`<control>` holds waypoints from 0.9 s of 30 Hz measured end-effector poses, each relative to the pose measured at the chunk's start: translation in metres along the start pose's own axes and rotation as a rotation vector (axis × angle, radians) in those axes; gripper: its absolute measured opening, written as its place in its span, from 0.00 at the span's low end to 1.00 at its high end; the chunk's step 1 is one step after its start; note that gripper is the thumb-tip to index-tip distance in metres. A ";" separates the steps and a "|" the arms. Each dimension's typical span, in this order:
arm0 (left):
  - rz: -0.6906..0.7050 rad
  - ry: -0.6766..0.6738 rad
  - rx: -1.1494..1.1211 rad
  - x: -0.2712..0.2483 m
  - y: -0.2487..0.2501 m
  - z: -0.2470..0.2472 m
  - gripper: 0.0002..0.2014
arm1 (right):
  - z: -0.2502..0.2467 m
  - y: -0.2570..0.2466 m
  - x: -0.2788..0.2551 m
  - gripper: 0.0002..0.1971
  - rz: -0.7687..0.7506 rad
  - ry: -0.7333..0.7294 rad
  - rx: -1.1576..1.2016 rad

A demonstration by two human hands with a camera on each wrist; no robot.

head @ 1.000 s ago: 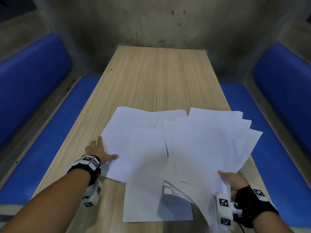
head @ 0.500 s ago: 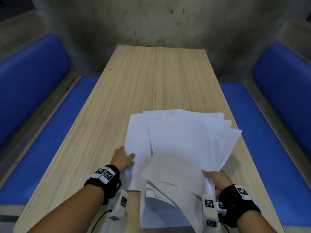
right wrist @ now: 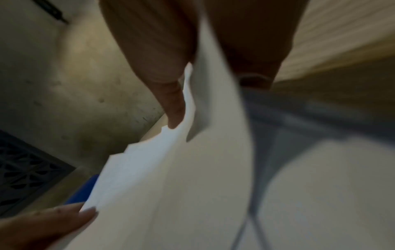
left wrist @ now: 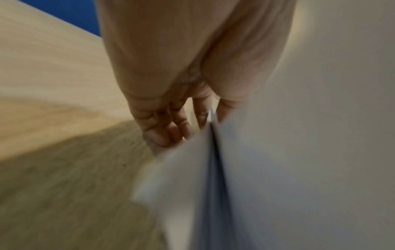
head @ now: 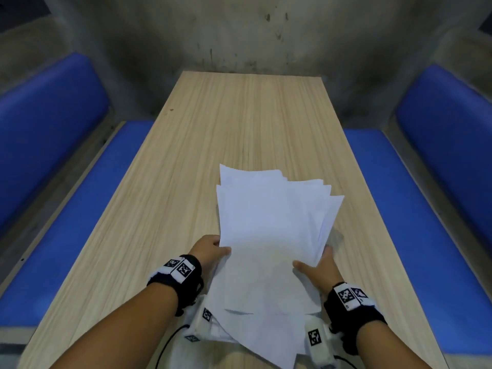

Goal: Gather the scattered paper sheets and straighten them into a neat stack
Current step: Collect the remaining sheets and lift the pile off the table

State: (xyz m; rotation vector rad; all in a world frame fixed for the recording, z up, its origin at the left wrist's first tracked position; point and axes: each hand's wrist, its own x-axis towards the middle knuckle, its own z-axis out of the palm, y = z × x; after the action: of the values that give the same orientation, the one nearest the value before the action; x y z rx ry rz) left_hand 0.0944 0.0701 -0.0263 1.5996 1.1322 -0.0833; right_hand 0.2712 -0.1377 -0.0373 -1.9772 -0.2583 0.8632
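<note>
Several white paper sheets [head: 269, 235] lie gathered in one loose pile on the near half of the wooden table [head: 239, 123]. Their far right corners are still fanned out in steps, and their near ends overlap unevenly. My left hand [head: 217, 246] holds the pile's left edge, and in the left wrist view its curled fingers [left wrist: 162, 128] are on one side of the sheets [left wrist: 299, 152]. My right hand [head: 314, 265] grips the right edge. In the right wrist view its thumb [right wrist: 175, 108] lies on top of the sheets [right wrist: 171, 186], with the other fingers beneath.
Blue padded benches run along the table's left side [head: 66, 209] and right side [head: 399, 209], with blue backrests behind them. A grey concrete wall [head: 239, 35] closes the far end. The table's far half is bare wood.
The widely spread sheets have been drawn together into one narrow pile. My left hand slid right and my right hand slid left, both closing on the pile's edges.
</note>
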 end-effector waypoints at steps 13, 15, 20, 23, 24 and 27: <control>0.035 0.016 -0.118 0.000 0.003 0.011 0.17 | 0.014 -0.015 0.011 0.14 0.017 -0.008 -0.032; 0.036 0.012 -0.170 -0.008 0.006 0.008 0.20 | 0.011 -0.016 0.007 0.16 -0.029 -0.021 -0.011; 0.091 -0.004 -0.482 -0.025 0.023 -0.001 0.15 | 0.009 -0.036 -0.009 0.21 -0.236 0.017 0.096; 0.267 0.141 -0.556 -0.040 0.057 -0.015 0.13 | 0.005 -0.072 -0.016 0.22 -0.384 0.082 0.164; 0.356 0.210 -0.548 -0.048 0.070 -0.021 0.13 | 0.003 -0.088 -0.020 0.21 -0.417 0.101 0.200; 0.591 0.296 -0.500 -0.081 0.107 -0.041 0.13 | -0.008 -0.131 -0.035 0.16 -0.525 0.135 0.279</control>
State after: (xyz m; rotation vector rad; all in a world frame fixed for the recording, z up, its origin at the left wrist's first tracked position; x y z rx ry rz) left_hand 0.1051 0.0613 0.1134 1.4470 0.7673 0.7872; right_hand 0.2717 -0.0894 0.0893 -1.5900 -0.5201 0.3996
